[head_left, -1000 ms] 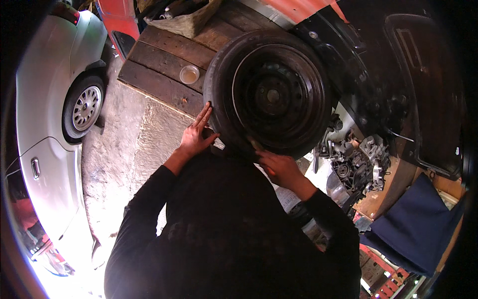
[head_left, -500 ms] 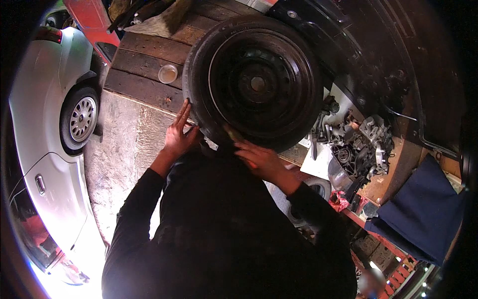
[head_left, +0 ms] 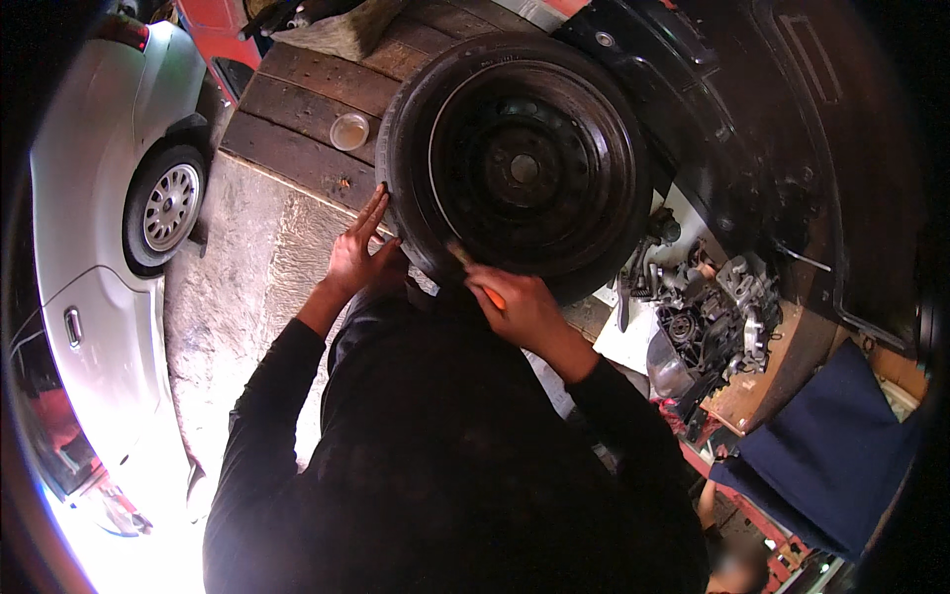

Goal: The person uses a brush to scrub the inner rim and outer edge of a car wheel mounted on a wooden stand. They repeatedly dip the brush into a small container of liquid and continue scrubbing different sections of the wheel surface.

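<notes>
A black tyre on a dark steel wheel lies face up on the wooden bench, close in front of my body. With fingers stretched out, my left hand rests against the tyre's near left side. My right hand is closed round the orange handle of a small brush. The brush's tan tip touches the near left part of the tyre, by the rim edge; part of its handle is hidden in my fingers. A small round tub with pale contents stands left of the tyre.
Wooden bench planks run beneath the tyre. Greasy metal engine parts lie to its right, below a large black panel. A dark blue cloth hangs at lower right, near another person. A silver car stands at left.
The view has shifted slightly, so the wheel sits a little further right. My right hand has turned, showing more of the orange handle. More of the other person shows at lower right.
</notes>
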Tool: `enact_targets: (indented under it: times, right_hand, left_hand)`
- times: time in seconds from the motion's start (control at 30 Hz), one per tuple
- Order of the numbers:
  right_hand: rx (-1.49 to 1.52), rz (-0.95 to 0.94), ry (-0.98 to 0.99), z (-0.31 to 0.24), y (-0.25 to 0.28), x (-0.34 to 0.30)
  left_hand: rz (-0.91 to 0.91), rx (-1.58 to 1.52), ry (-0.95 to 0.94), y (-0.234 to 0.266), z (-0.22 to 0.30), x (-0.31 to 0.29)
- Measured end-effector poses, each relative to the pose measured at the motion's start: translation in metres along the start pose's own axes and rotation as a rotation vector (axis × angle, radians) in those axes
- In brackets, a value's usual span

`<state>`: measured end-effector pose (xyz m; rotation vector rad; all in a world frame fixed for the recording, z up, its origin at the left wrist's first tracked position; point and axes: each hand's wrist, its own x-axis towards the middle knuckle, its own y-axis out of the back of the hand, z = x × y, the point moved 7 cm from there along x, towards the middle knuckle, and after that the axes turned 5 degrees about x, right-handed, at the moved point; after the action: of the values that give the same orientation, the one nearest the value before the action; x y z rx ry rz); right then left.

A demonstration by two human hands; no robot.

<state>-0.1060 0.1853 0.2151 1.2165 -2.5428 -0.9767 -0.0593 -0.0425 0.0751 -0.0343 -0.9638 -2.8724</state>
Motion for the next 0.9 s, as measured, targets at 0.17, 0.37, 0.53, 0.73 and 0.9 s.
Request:
enact_targets:
  times: [0.17,0.37,0.53,0.73,0.9]
  right_hand:
    - [-0.067,-0.009,0.019,-0.007,0.0,0.005]
    - [-0.049,0.266,0.331,-0.027,-0.033,0.087]
    - [-0.106,0.026,0.135,-0.025,-0.006,0.067]
    - [-0.106,-0.336,0.133,-0.033,0.001,0.113]
    - [-0.178,-0.479,0.132,-0.029,-0.009,0.171]
  left_hand:
    - [0.065,0.085,-0.059,0.007,0.008,0.0]
    - [0.002,-0.008,0.023,0.006,0.007,0.003]
    - [0.004,-0.048,0.008,0.008,0.007,0.002]
    - [0.01,-0.023,-0.006,0.009,0.005,0.003]
    - [-0.042,-0.052,0.083,0.007,0.0,0.002]
